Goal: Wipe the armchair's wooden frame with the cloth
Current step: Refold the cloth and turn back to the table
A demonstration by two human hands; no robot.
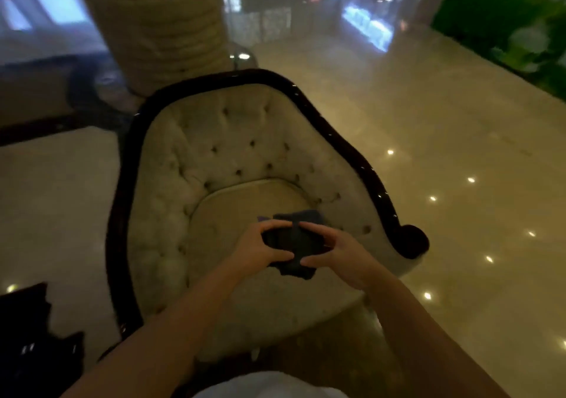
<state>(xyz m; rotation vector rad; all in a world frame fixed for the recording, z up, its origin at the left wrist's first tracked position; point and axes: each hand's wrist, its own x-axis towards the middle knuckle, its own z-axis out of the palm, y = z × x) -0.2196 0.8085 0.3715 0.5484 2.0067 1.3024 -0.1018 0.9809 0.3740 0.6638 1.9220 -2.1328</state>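
Both hands hold one dark cloth in the air over the seat. The left hand grips its left side, fingers curled over the top and thumb under. The right hand grips its right side the same way. The cloth is bunched and folded, dark blue or black, and a floppy corner hangs down between the hands. It runs longest from near the person to away from them.

Under the hands is the armchair. It has pale, puffy, buttoned padding and a round seat. Its wooden frame is dark and shiny and runs all along the top edge. The chair's back points away from the person. The right arm ends in a round knob. The cloth is not touching the frame.

The chair stands on a shiny pale floor with small light spots. A thick column stands behind the chair.
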